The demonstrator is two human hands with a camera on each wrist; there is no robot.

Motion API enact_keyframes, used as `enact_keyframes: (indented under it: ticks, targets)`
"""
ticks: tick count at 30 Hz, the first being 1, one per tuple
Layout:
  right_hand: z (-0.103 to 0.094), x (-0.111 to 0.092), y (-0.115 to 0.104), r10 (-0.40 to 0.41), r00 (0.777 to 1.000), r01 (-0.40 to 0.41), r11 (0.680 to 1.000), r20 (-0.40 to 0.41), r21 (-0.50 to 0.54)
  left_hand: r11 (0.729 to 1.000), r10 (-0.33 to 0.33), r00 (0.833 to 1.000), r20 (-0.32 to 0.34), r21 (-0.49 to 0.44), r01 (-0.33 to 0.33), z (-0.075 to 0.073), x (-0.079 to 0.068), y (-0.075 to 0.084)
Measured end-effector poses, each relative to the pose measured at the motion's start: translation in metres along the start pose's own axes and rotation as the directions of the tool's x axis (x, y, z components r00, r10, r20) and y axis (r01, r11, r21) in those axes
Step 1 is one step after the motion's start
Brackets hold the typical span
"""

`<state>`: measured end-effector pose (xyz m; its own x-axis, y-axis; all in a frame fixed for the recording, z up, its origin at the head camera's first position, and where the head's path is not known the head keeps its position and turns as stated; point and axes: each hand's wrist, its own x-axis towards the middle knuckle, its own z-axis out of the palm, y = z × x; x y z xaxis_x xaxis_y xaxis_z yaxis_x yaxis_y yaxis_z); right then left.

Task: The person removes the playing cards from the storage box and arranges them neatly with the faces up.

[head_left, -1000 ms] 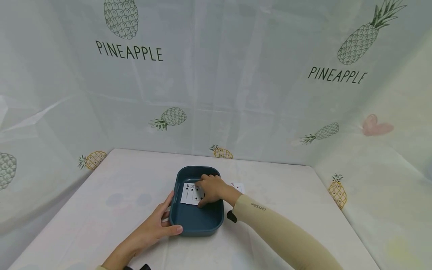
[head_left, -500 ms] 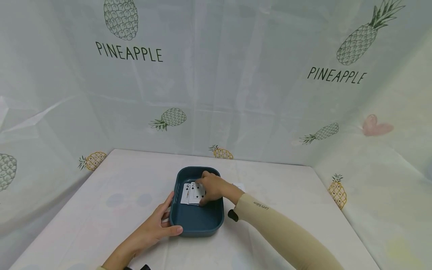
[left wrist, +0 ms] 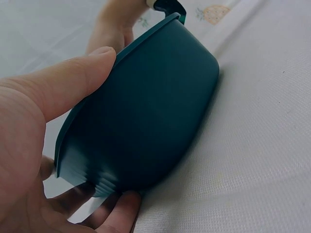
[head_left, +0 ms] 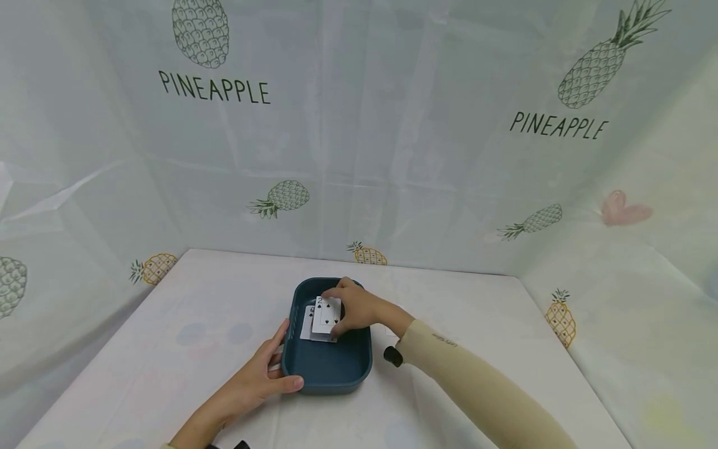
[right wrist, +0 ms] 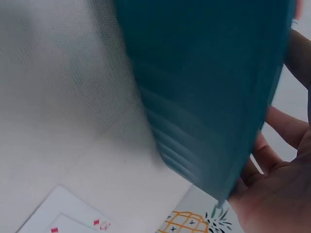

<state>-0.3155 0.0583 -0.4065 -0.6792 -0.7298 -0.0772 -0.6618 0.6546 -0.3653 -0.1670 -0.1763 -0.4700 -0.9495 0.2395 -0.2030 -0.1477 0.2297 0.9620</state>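
Observation:
A dark teal plastic basin [head_left: 328, 371] with rounded corners stands on the table in front of me. My left hand [head_left: 259, 374] grips its left side, thumb over the near rim and fingers against the outer wall [left wrist: 141, 111]. Over the basin, my right hand [head_left: 360, 307] pinches a white playing card [head_left: 327, 315] with black spade pips between thumb and fingers. The card is raised off a card [head_left: 306, 324] lying face up on the basin floor, and partly covers it. In the right wrist view, the basin's wall hides what the right hand [right wrist: 284, 170] holds.
Another playing card [right wrist: 63, 216], with red pips, lies on the white-covered table right of the basin; my right forearm mostly hides it in the head view. A pineapple-printed sheet [head_left: 392, 156] hangs behind the table and along its sides.
My right hand has risen slightly, lifting the spade card up and away from the other card in the basin. The left hand and basin have stayed still.

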Motion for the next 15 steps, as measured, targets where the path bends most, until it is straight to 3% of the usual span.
enact_keyframes:
  ticks: [7,15]
  targets:
    - [-0.015,-0.019,0.007,-0.035,0.999,0.037,0.997,-0.035,0.062,1.000,0.009,1.000,-0.017,0.011,-0.009,0.002,0.001,0.001]
    - [-0.033,-0.049,0.027,0.014,0.995,-0.003,0.994,-0.098,0.110,1.000,0.013,1.000,-0.022,0.004,-0.012,0.003,0.000,0.000]
